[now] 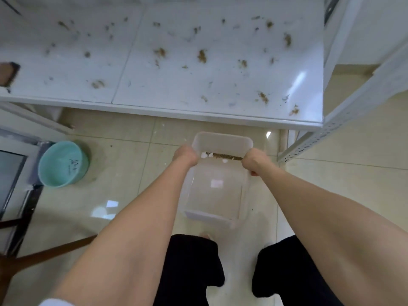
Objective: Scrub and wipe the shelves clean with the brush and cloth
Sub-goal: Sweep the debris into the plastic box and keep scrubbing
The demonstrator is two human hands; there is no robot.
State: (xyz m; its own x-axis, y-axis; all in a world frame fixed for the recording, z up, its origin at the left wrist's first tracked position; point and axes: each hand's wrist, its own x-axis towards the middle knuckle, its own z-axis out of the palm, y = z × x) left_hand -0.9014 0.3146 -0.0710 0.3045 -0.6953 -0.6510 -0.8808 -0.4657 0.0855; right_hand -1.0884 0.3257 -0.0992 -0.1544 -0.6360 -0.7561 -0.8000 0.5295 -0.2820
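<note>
A white shelf (176,85) fills the top of the head view, strewn with several brown clumps of dirt (202,55) and grey smears. Below its front edge I hold a clear plastic box (215,191) over the floor, tilted away from me. My left hand (185,154) grips the box's left wall and my right hand (254,161) grips its right wall. A line of brown debris and white bits (220,156) lies inside the box at its far end. A brown brush-like object (8,74) shows at the shelf's far left edge. No cloth is in sight.
A teal basin (64,164) stands on the tiled floor at the left. The shelf's perforated metal upright (309,140) runs down at the right. A dark-framed panel and brown wooden legs (44,252) are at the lower left. My legs in black trousers are below the box.
</note>
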